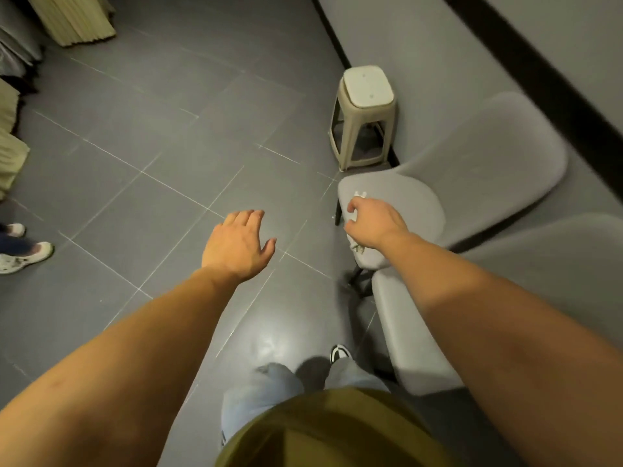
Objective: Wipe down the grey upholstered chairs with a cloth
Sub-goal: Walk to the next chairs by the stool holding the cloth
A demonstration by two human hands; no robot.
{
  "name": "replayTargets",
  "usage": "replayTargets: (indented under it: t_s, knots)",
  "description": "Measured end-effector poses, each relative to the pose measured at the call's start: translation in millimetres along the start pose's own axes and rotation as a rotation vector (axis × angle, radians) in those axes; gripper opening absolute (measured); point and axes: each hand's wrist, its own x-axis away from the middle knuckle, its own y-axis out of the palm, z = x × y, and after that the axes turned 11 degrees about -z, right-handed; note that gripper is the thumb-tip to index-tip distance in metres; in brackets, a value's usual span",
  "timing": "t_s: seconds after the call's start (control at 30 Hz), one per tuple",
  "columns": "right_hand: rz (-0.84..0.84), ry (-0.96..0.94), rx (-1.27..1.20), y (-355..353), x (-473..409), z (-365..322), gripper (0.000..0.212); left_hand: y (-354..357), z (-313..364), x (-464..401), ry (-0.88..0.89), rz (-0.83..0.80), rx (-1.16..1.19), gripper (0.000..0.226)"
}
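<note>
Two grey upholstered chairs stand along the right wall: a farther chair [472, 170] and a nearer chair [404, 332] by my right forearm. My right hand [374, 224] rests on the front of the farther chair's seat, fingers curled on a small pale cloth [358, 247]. Bits of the cloth show above and below the hand; most of it is hidden. My left hand [237, 246] hovers over the dark floor, palm down, fingers spread, holding nothing.
A beige plastic stool [365, 112] stands just beyond the farther chair, against the wall. Another person's feet in white shoes [25, 252] are at the left edge. Beige curtains [70, 18] hang at the top left. Dark grey floor tiles [161, 129] fill the middle.
</note>
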Motion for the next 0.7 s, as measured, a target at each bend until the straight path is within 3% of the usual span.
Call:
replayTargets:
  t_s: [0.33,0.57,0.7]
  knots:
    - [0.088,-0.054,0.024,-58.5,-191.6,-81.6,0.040,-53.8,-105.2,-187.8,0.031,-0.009,-0.011,0.065]
    - [0.175,0.043,-0.124,-98.2,-265.4,-101.2,0.042,-110.5,-160.6,-327.9,0.168,-0.043,-0.078,0.067]
    - [0.199,0.136,-0.129,-129.8,-307.3,-91.2,0.035,-134.5,-152.2,-403.8,0.278,-0.066,-0.099,0.068]
